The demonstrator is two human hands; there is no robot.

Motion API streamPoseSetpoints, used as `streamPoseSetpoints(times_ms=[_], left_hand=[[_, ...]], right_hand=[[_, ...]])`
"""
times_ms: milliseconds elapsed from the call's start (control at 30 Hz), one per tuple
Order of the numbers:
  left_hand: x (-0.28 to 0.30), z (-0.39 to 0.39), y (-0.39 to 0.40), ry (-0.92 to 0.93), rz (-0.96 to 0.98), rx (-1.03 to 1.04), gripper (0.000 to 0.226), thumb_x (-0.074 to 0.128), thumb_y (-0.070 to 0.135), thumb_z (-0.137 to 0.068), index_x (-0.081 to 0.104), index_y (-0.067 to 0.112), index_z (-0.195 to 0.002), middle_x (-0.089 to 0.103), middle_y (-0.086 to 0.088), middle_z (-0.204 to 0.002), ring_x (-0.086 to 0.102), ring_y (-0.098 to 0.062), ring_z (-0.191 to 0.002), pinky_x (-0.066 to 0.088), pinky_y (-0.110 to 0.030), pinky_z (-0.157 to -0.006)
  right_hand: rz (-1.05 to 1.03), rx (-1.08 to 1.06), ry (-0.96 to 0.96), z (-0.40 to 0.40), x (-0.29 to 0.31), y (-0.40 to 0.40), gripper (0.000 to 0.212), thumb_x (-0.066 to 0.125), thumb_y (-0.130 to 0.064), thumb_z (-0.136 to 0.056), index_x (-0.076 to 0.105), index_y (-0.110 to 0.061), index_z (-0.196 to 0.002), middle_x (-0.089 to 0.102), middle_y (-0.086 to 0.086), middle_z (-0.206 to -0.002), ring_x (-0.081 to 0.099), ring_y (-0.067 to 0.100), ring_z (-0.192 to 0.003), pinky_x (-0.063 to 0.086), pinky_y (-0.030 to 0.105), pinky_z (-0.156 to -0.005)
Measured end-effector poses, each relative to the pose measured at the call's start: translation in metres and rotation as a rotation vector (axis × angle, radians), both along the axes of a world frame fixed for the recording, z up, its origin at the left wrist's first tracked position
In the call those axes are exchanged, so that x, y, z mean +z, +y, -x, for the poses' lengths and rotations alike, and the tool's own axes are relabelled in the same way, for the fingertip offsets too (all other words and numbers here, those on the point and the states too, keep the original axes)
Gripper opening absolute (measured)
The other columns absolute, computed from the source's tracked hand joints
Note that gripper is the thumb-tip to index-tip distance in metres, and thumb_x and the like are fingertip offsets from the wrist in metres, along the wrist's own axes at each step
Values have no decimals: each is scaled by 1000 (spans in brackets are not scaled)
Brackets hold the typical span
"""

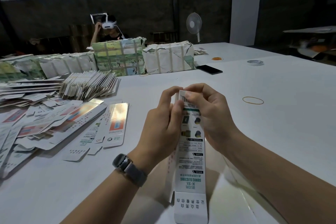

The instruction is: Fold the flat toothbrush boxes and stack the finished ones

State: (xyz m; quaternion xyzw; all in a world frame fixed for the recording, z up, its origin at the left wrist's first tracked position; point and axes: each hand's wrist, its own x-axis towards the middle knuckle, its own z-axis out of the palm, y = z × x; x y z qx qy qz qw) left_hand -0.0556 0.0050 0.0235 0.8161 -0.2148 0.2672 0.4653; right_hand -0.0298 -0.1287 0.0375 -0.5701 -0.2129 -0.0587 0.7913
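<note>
A long white toothbrush box (191,172) with green print stands lengthwise between my hands above the white table (254,123), its near flap hanging open. My left hand (163,123), with a dark wristband, grips the box's left side near the far end. My right hand (209,112) pinches the far end flap with thumb and fingertips. Flat unfolded boxes (112,123) lie scattered at the left, and a fanned bundle of flat boxes (89,85) sits behind them.
Wrapped paper bundles (120,58) line the back of the table. A black phone (209,69), a tape roll (255,62) and rubber bands (252,100) lie to the right. Another person with a headset (109,27) sits behind the bundles; a fan (194,23) stands beyond.
</note>
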Motion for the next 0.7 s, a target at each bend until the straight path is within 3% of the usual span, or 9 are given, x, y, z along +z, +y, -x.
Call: streamPoseSetpoints(times_ms=[233,333,500,700], left_hand=[[-5,2,-2,94,38,-82,39,39,42,-98,39,35,-137,69,13,-74,68,-8,-64,52,-21,-54],[-5,4,-2,135,58,-130,41,40,43,-97,36,41,-139,70,10,-81,72,-13,-71,60,-32,-60],[-8,0,0,137,38,-153,45,36,42,-100,34,41,-145,68,19,-80,70,-8,-74,54,-22,-61],[-7,-1,2,186,31,-210,48,35,46,-101,25,56,-146,67,27,-113,72,-9,-96,61,-30,-77]], right_hand=[[49,-114,-52,1,-2,-2,23,64,-8,-93,67,-22,-74,64,-2,-74,64,17,-64,54,31,-57],[31,-123,-37,0,-2,-2,28,64,-9,-92,69,-26,-71,65,1,-76,64,18,-66,55,31,-59],[38,-113,-19,0,-3,-1,29,63,-11,-94,70,-30,-72,68,3,-77,65,21,-68,57,31,-61],[22,-130,7,-2,-1,0,38,56,-11,-99,69,-31,-70,66,0,-72,63,15,-66,56,29,-60]])
